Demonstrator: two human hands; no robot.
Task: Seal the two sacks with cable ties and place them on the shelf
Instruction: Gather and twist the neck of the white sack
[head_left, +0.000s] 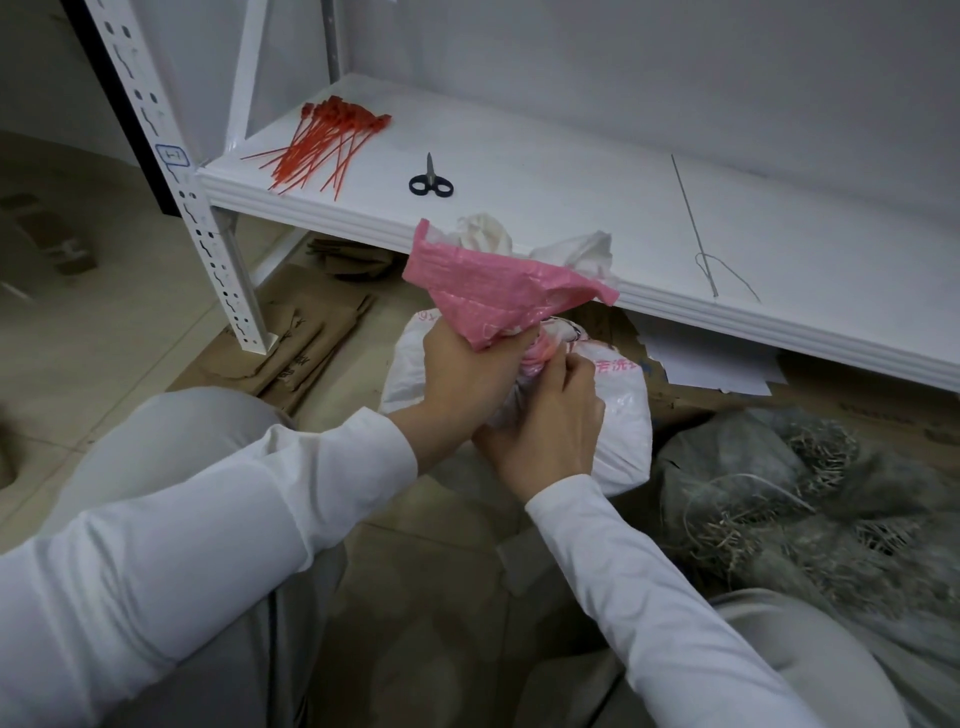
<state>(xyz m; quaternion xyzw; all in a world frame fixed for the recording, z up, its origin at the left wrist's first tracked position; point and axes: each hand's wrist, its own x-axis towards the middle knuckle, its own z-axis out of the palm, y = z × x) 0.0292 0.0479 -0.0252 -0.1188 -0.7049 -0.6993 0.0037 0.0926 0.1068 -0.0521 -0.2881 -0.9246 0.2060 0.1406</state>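
My left hand (462, 371) is fisted tight round the gathered neck of the white sack (621, 415), its pink top (493, 291) flaring above my knuckles; my right hand (553, 421) is curled closed against the neck just below, fingertips (569, 364) pinching something there, too hidden to name. Both forearms reach forward in white sleeves, the sack standing on the floor before the shelf (545, 171). On the shelf lie red cable ties (324, 143) and scissors (430, 182); a grey sack (779, 493) slumps to my right.
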